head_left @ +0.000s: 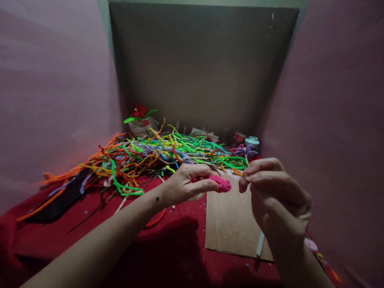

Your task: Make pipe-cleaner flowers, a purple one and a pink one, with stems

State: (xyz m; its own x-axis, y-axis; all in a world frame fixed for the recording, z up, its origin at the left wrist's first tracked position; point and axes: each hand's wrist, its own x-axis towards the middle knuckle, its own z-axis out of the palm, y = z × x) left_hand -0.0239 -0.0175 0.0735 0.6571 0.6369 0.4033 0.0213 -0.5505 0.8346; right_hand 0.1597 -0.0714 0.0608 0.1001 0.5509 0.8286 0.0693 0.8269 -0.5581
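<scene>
A bright pink fuzzy piece (221,184), which looks like folded or coiled pipe cleaner, pokes out from the fingertips of my left hand (187,182). That hand pinches it between thumb and fingers, above the front of the pile. Just to the right, my right hand (277,200) is raised with its fingers bent and the tips drawn together, a small gap from the pink piece. Whatever the right fingertips may hold is too small or hidden to make out. Below both hands lies a wooden board (229,228) on the red cloth (177,244).
A tangled heap of many-coloured pipe cleaners (168,150) spreads across the back. Behind it stand a red flower (139,111) with green leaves and a pale blue jar (252,141). A purple flower (246,151) is nearby. A white stick (260,244) lies on the board. Pink walls flank both sides.
</scene>
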